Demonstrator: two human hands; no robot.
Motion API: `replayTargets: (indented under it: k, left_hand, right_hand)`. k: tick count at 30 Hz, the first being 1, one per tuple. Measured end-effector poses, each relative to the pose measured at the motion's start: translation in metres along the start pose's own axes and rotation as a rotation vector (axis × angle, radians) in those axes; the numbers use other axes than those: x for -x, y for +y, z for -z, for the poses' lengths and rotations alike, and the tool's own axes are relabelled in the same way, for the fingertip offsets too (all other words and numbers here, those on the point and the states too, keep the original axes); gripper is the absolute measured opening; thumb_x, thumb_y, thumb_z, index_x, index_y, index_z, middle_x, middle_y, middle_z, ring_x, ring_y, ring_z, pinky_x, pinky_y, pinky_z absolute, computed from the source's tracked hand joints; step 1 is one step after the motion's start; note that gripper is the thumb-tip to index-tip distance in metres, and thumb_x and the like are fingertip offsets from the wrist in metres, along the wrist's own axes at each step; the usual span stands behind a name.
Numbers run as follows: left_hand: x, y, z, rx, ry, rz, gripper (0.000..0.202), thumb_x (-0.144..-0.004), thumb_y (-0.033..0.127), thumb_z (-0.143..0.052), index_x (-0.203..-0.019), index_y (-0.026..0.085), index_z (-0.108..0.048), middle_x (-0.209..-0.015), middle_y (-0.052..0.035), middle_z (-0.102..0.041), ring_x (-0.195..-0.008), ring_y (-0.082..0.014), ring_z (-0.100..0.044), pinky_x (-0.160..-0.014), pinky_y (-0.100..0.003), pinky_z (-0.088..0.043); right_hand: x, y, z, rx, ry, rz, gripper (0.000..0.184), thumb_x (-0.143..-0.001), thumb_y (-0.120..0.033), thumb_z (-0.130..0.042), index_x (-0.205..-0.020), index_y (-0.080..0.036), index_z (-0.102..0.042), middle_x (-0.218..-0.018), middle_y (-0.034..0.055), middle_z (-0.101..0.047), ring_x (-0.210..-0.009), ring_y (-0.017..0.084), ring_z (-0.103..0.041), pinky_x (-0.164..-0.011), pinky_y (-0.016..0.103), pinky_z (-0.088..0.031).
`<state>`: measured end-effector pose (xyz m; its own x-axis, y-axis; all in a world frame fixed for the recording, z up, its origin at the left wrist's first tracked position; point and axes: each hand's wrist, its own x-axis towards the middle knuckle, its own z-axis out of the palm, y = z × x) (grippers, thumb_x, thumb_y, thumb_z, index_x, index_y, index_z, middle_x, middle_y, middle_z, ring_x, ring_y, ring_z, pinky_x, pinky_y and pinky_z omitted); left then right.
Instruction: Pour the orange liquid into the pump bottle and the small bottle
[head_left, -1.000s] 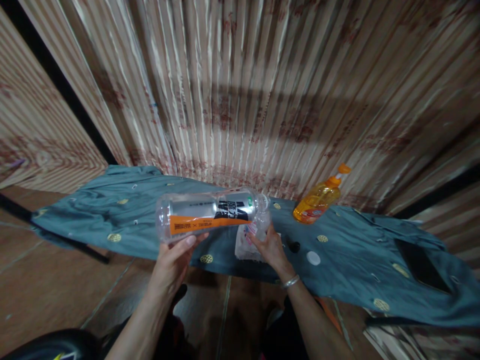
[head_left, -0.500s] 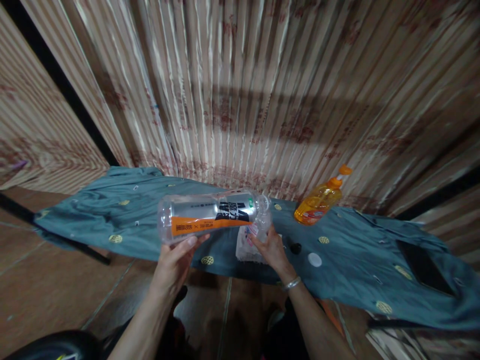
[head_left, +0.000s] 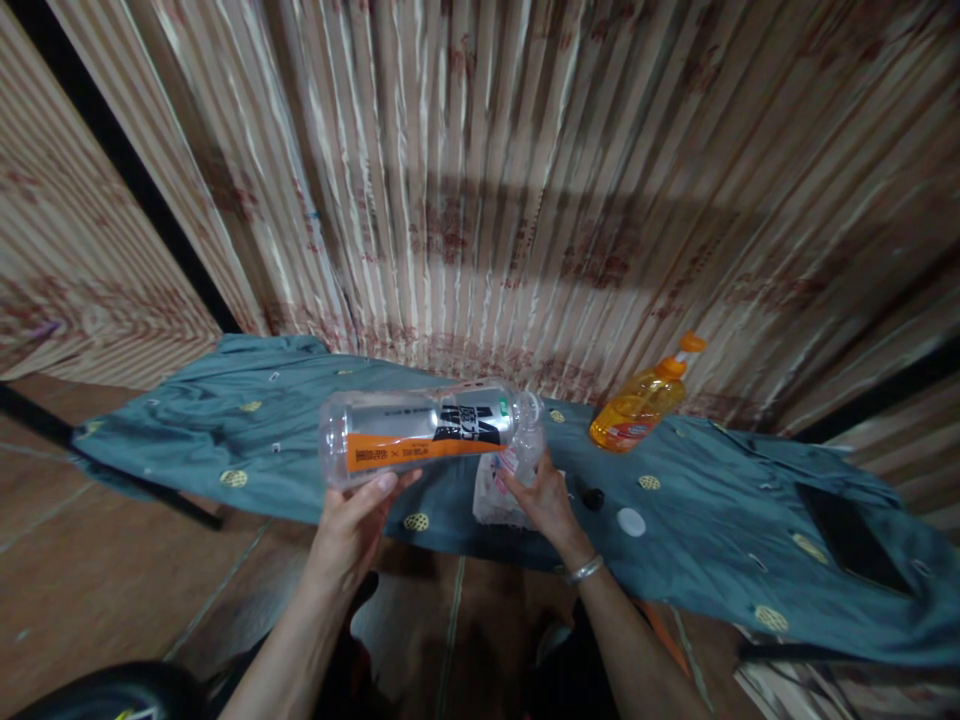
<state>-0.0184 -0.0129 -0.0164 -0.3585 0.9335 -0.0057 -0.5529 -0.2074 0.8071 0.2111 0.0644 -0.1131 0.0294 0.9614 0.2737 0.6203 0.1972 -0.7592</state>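
Btm-left corner, nearest cam: blk rounded obj [head_left: 127, 690], cut off by frame edge. Then L hand [head_left: 352, 525], half-curled, gripping lg clear bottle [head_left: 420, 430] from below nr its base end, thumb along near side, other fingers mostly hidden. Bottle approx horiz., held up over the cloth, neck to R, silver/orange/blk label. R hand [head_left: 546, 500], metal bracelet [head_left: 585, 570] on wrist, closed part-way around clear plastic container [head_left: 529, 442] just below bottle neck; can't tell if the two touch. Whitish obj [head_left: 496, 505] beside same hand, pink print above it; may be part of container, unclear. R of that hand: white disc [head_left: 631, 522] flat on teal cloth [head_left: 285, 420], small blk obj [head_left: 593, 498] just behind it. Far R: dark phone-like slab [head_left: 855, 540]. Further back: orange pump bottle [head_left: 637, 410] standing on cloth; striped curtain [head_left: 487, 200] behind.
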Motion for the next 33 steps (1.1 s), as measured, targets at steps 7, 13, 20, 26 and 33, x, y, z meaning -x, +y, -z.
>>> replayTargets:
  k: [7,13,20,26,33]
  left_hand:
    - [-0.001,-0.002,0.005,-0.007,-0.043,0.009,0.02,-0.057,0.024,-0.087,-0.071,0.02,-0.074,-0.084,-0.0028,-0.074,-0.087,-0.0213,-0.068,-0.084,-0.045,-0.059]
    - [0.0,0.0,-0.003,0.012,0.016,0.011,0.026,-0.047,0.025,-0.091,-0.065,0.02,-0.073,-0.075,-0.0015,-0.073,-0.079,-0.02,-0.068,-0.076,-0.041,-0.062]
    - [0.0,0.0,0.0,0.012,-0.005,0.012,0.022,-0.051,0.024,-0.089,-0.064,0.02,-0.071,-0.081,-0.0019,-0.074,-0.083,-0.0205,-0.068,-0.079,-0.043,-0.061]
    - [-0.001,0.0,0.0,0.0,-0.013,0.011,0.023,-0.053,0.025,-0.089,-0.068,0.02,-0.072,-0.081,-0.0019,-0.074,-0.083,-0.0209,-0.068,-0.08,-0.043,-0.06]
    - [0.001,0.003,-0.006,-0.009,0.031,0.002,0.032,-0.046,0.026,-0.09,-0.072,0.02,-0.072,-0.074,-0.002,-0.073,-0.076,-0.0215,-0.068,-0.076,-0.043,-0.06]
  right_hand:
    - [0.0,-0.003,0.001,-0.001,-0.009,-0.001,0.051,-0.077,-0.047,-0.064,-0.115,-0.016,-0.05,-0.095,0.0107,-0.072,-0.086,0.027,-0.071,-0.075,0.036,-0.054]
    - [0.0,-0.003,0.001,0.022,0.002,0.009,0.048,-0.076,-0.046,-0.064,-0.113,-0.017,-0.051,-0.093,0.0099,-0.072,-0.083,0.027,-0.071,-0.073,0.035,-0.054]
    - [0.0,0.001,-0.001,0.018,0.03,0.013,0.048,-0.076,-0.047,-0.065,-0.112,-0.018,-0.051,-0.093,0.0103,-0.072,-0.084,0.027,-0.071,-0.074,0.036,-0.055]
    - [0.0,-0.002,0.0,0.012,0.008,0.013,0.048,-0.077,-0.045,-0.065,-0.114,-0.017,-0.05,-0.096,0.0104,-0.072,-0.087,0.027,-0.071,-0.076,0.035,-0.054]
    - [0.0,-0.002,0.001,0.012,-0.025,-0.016,0.053,-0.077,-0.047,-0.065,-0.117,-0.015,-0.049,-0.098,0.0124,-0.072,-0.09,0.029,-0.07,-0.078,0.037,-0.055]
